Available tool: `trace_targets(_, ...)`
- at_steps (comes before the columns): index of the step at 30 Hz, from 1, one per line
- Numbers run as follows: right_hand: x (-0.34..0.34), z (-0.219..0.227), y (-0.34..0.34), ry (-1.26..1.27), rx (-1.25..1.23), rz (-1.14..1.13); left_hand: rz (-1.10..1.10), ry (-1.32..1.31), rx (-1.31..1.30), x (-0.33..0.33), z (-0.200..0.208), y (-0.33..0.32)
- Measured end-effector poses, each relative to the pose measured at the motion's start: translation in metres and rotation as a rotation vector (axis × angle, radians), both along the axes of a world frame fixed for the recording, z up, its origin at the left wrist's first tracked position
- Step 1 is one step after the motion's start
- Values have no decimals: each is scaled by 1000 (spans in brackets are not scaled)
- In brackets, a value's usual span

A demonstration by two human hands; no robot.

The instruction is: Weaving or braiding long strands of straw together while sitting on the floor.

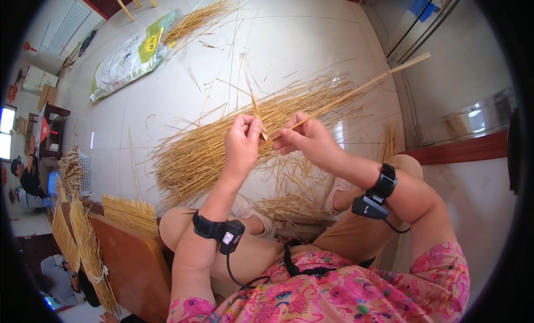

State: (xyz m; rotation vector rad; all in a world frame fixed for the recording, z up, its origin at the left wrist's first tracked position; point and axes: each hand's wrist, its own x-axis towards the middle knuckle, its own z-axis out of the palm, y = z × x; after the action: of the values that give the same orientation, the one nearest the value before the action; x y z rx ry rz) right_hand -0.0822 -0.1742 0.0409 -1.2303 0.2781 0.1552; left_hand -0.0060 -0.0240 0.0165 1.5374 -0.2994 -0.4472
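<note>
My left hand (243, 138) is closed, its thumb and fingers pinching a short, pale strip of straw husk (256, 107) that points away from me. Close beside it on the right, my right hand (309, 140) grips a long yellow straw stalk (367, 88), which slants up to the far right and ends in a wider, paler tip. The two hands are slightly apart. Beneath and beyond them, a large heap of straw stalks (194, 156) lies on the tiled floor. Peeled scraps of straw (292, 203) are scattered between my feet.
Farther left lies a white and green sack (130, 58) with loose straw (200, 20) at its mouth. A brown wooden board (130, 256) and tied straw bundles (92, 250) stand at my left. A glass door (461, 78) borders the right. Other people are at the far left.
</note>
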Motion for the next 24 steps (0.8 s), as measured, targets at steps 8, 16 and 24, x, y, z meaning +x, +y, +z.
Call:
trace_targets(8, 3, 4, -3, -17, -7, -93, -22, 34, -36, 4, 13, 4)
trace_targets(16, 4, 4, -5, -3, -87, -118, -167, -445, 293, 2, 13, 8)
trace_targets(24, 4, 3, -4, -33, -132, -97, -49, -478, 396, -3, 7, 3)
